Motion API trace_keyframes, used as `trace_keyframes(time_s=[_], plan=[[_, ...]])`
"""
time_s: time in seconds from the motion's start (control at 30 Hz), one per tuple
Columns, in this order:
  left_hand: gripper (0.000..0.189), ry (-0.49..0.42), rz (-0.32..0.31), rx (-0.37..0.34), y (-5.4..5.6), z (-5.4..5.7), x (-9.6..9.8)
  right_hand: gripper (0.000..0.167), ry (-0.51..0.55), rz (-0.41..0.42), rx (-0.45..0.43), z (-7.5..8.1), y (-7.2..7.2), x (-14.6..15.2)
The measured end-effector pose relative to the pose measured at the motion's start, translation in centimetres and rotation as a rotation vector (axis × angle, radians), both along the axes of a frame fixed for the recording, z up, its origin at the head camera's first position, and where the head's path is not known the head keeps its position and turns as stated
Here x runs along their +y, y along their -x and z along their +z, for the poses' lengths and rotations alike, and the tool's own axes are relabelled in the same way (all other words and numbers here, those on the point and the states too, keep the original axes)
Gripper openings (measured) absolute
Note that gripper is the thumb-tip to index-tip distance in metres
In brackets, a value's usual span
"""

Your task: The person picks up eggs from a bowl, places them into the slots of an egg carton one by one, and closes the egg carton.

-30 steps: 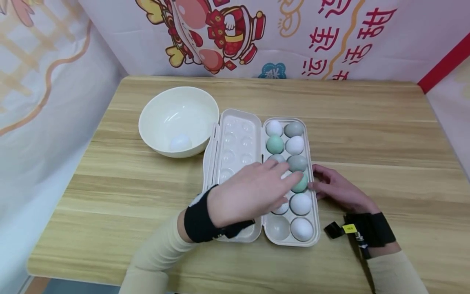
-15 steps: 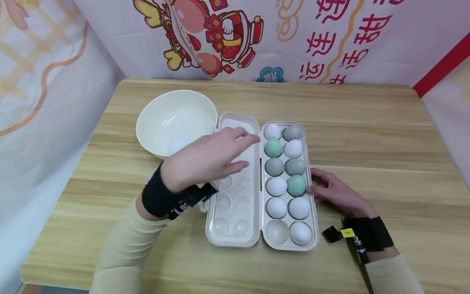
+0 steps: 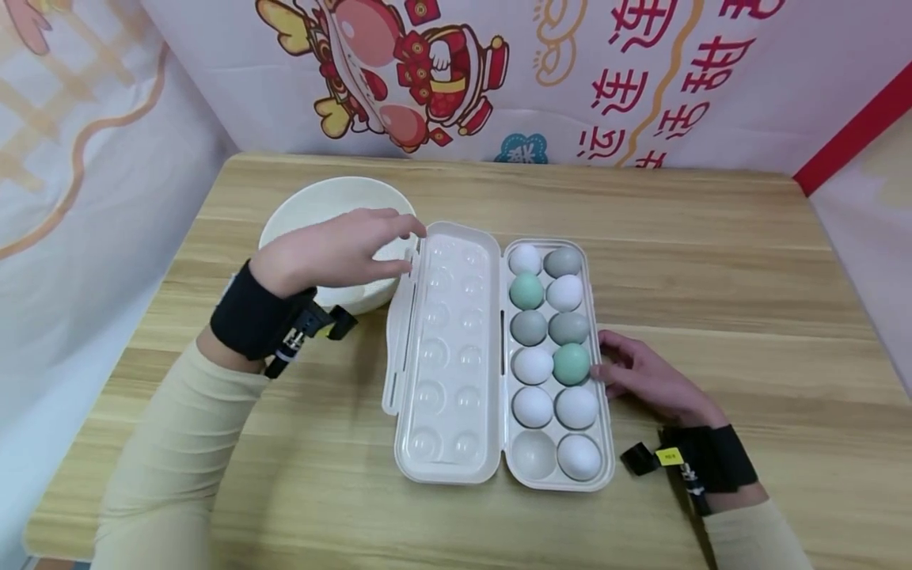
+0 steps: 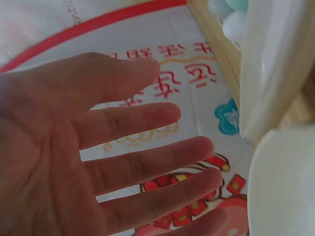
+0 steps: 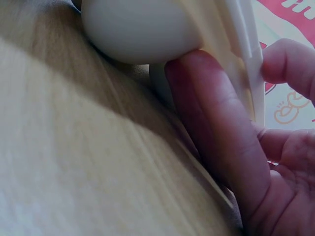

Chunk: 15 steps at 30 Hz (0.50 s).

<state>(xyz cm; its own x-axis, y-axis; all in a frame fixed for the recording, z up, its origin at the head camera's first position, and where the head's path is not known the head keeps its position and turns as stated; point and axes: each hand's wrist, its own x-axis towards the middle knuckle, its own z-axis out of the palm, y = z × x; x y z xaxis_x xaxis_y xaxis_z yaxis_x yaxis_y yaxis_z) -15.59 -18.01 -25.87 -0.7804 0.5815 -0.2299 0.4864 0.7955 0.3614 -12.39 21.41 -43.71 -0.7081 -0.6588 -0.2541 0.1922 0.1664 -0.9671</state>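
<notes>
A grey-white egg carton lies unfolded on the table, its lid on the left side. White, grey and green eggs fill its cups, except one empty cup at the near left. My left hand hovers over a cream bowl, fingers spread and nothing in them; the left wrist view shows the bare palm beside the bowl. The hand hides most of the bowl's inside. At the carton's right side, my right hand grips the edge, thumb on the rim and a finger under the cups, beside a green egg.
The wooden table meets a printed white cloth at the back and sides. The bowl stands at the carton's far left, close to the lid's latch flap. Black straps with small cameras circle both wrists.
My left hand has moved from over the eggs, left and away from me, to above the bowl, with no egg in it. The right hand has stayed at the carton's edge.
</notes>
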Motion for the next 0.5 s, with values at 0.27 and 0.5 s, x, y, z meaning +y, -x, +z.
trace_keyframes(time_s=[0.27, 0.5], plan=[[0.04, 0.083, 0.029, -0.125, 2.6, -0.1, -2.5, 0.051, -0.015, -0.012, -0.001, -0.1, 0.1, 0.1], [0.037, 0.174, 0.004, -0.221, 4.3, -1.1, -4.3, 0.052, -0.036, -0.017, -0.006, 0.0, 0.0, 0.0]])
